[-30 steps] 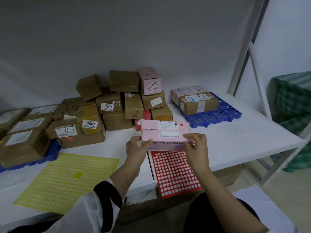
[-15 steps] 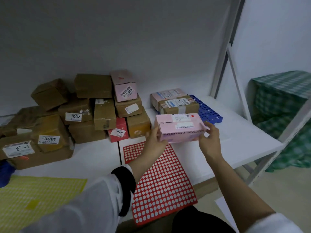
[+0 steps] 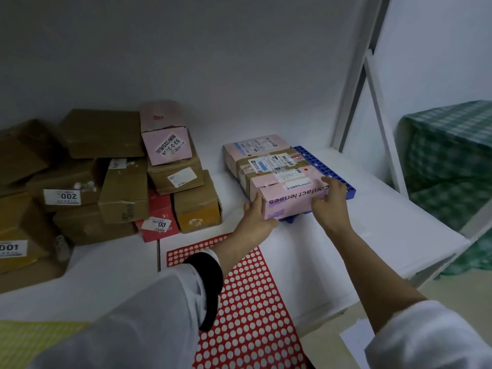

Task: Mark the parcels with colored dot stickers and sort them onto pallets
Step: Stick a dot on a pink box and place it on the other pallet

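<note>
- pink box [image 3: 290,194]: on the near end of the pallet [image 3: 326,166], against a brown parcel [image 3: 243,169].
- your left hand [image 3: 257,213]: grips the box's left end.
- your right hand [image 3: 330,202]: fingers curled over its right end.

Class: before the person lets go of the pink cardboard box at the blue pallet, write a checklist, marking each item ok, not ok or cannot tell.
1. Red dot sticker on the pink cardboard box: ok.
2. Left hand and right hand grip the box's ends: ok.
3. Box above the blue plastic pallet: ok.
4. Box resting fully on the pallet: cannot tell.
5. Box clear of the brown taped parcel behind: cannot tell.
</note>
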